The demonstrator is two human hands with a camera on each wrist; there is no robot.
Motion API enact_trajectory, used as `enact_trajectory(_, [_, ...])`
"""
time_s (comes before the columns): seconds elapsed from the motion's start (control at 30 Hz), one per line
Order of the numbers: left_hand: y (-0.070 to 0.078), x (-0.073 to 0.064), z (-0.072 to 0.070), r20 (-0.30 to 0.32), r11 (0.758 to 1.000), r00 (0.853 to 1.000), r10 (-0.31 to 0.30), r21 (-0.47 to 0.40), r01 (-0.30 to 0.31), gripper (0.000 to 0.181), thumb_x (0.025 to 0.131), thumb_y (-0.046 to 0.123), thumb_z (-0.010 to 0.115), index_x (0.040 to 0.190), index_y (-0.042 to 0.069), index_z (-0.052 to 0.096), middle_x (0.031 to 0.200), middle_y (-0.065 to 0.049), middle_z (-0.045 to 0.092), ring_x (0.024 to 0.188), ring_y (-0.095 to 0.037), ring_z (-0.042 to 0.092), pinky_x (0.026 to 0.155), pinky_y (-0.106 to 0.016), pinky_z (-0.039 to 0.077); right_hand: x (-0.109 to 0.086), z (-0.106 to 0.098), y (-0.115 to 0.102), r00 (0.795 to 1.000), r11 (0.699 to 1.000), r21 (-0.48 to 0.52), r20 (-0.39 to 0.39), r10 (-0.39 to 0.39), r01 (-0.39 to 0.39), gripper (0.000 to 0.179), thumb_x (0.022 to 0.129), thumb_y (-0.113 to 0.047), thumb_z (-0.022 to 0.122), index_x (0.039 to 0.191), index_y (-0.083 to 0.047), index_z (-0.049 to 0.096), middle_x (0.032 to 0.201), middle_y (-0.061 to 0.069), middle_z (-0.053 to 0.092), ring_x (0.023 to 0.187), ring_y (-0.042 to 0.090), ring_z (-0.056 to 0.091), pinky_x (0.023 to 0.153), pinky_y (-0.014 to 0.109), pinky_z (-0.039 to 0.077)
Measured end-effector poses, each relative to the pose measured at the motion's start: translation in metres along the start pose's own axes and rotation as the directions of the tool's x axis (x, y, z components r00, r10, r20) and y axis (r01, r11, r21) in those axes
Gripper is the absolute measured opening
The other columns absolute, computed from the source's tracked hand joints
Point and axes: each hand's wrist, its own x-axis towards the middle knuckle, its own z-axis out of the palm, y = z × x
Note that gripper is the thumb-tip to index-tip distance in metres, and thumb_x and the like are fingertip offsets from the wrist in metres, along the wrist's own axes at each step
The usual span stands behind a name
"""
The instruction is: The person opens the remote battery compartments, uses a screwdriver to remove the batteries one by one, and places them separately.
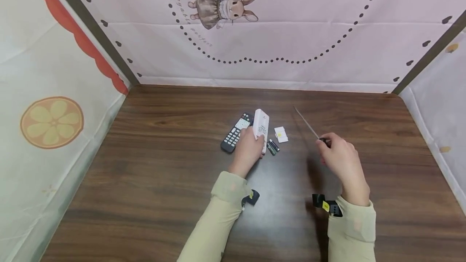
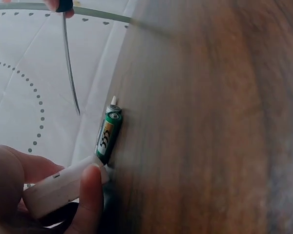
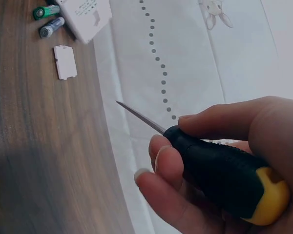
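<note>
My left hand (image 1: 247, 148) grips a white remote control (image 1: 261, 121) by its sides, printed back facing up. In the left wrist view, thumb and fingers pinch the near end of the white remote (image 2: 63, 187). My right hand (image 1: 342, 159) holds a screwdriver (image 1: 307, 122) by its handle, and its thin metal shaft points forward and left, away from the remote. The right wrist view shows the screwdriver's black and yellow handle (image 3: 219, 170) in the curled fingers. Two small batteries, one green (image 3: 45, 12), lie beside the white remote. Right of them is a white battery cover (image 1: 281, 134).
A black remote control (image 1: 233, 137) with light buttons lies on the wooden table (image 1: 156, 181), just left of the white one and partly behind the left hand. A printed cloth (image 1: 309, 39) hangs at the table's back edge, with more cloth at both sides.
</note>
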Motion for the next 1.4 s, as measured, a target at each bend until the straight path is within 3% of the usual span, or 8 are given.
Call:
enact_trajectory(0.13, [-0.001, 0.000, -0.002, -0.030, 0.989, 0.999, 0.032, 0.142, -0.027, 0.044, 0.090, 0.031, 0.047, 0.122, 0.001, 0.044, 0.098, -0.009, 0.042, 0.063, -0.016, 0.053, 0.048, -0.025, 0.047, 0.000, 0.007, -0.001, 1.000, 1.000, -0.013, -0.019, 0.004, -0.004, 0.035, 0.094, -0.034, 0.039, 0.111, -0.006, 0.051, 0.073, 0.002, 0.060, 0.066, 0.016, 0.056, 0.061, 0.033, 0.037])
enact_trajectory(0.27, [-0.003, -0.001, -0.004, -0.041, 0.958, 0.996, 0.078, 0.280, -0.064, 0.047, 0.089, 0.033, 0.048, 0.122, 0.000, 0.045, 0.101, -0.013, 0.046, 0.075, -0.023, 0.053, 0.062, -0.035, 0.047, 0.001, 0.017, -0.001, 0.999, 0.999, -0.044, -0.039, 0.014, -0.016, 0.035, 0.092, -0.032, 0.040, 0.111, -0.005, 0.053, 0.082, 0.006, 0.063, 0.076, 0.023, 0.057, 0.062, 0.037, 0.041])
enact_trajectory(0.47, [-0.004, -0.002, -0.006, -0.012, 0.924, 0.994, 0.104, 0.371, -0.093, 0.051, 0.090, 0.037, 0.046, 0.123, -0.001, 0.045, 0.105, -0.016, 0.049, 0.079, -0.027, 0.055, 0.068, -0.039, 0.048, 0.002, 0.032, -0.002, 0.998, 0.996, -0.078, -0.048, 0.043, -0.047, 0.036, 0.086, -0.030, 0.042, 0.109, -0.006, 0.055, 0.082, 0.002, 0.066, 0.080, 0.026, 0.058, 0.064, 0.040, 0.043])
enact_trajectory(0.7, [0.000, -0.003, -0.010, 0.041, 0.905, 0.995, 0.095, 0.413, -0.103, 0.053, 0.090, 0.039, 0.044, 0.125, 0.000, 0.043, 0.108, -0.017, 0.048, 0.076, -0.026, 0.055, 0.066, -0.038, 0.048, 0.005, 0.042, -0.008, 0.998, 0.992, -0.113, -0.045, 0.043, -0.048, 0.034, 0.085, -0.031, 0.046, 0.105, -0.005, 0.056, 0.071, -0.003, 0.064, 0.077, 0.024, 0.058, 0.065, 0.041, 0.044])
enact_trajectory(0.97, [0.004, -0.005, -0.013, 0.105, 0.898, 0.994, 0.009, 0.436, -0.054, 0.058, 0.091, 0.040, 0.041, 0.133, 0.001, 0.034, 0.116, -0.019, 0.042, 0.075, -0.025, 0.054, 0.066, -0.038, 0.048, 0.004, 0.051, -0.013, 0.999, 0.982, -0.182, -0.003, 0.048, -0.048, 0.033, 0.082, -0.036, 0.055, 0.098, -0.008, 0.056, 0.083, 0.009, 0.062, 0.068, 0.026, 0.055, 0.056, 0.040, 0.042])
enact_trajectory(1.2, [0.005, -0.008, -0.012, 0.122, 0.886, 0.992, -0.011, 0.461, -0.046, 0.060, 0.092, 0.041, 0.040, 0.135, 0.001, 0.031, 0.117, -0.019, 0.041, 0.072, -0.024, 0.054, 0.062, -0.035, 0.048, 0.001, 0.062, -0.014, 0.994, 0.977, -0.203, 0.076, 0.073, -0.056, 0.028, 0.080, -0.033, 0.060, 0.092, -0.008, 0.054, 0.077, 0.007, 0.058, 0.064, 0.023, 0.051, 0.055, 0.038, 0.041])
enact_trajectory(1.4, [0.005, -0.007, -0.012, 0.124, 0.887, 0.992, -0.027, 0.460, -0.033, 0.060, 0.090, 0.042, 0.042, 0.135, 0.003, 0.032, 0.117, -0.018, 0.041, 0.074, -0.024, 0.054, 0.063, -0.036, 0.048, 0.004, 0.068, -0.015, 0.992, 0.972, -0.224, 0.080, 0.097, -0.077, 0.028, 0.081, -0.034, 0.060, 0.090, -0.009, 0.054, 0.076, 0.006, 0.057, 0.065, 0.023, 0.050, 0.055, 0.037, 0.040])
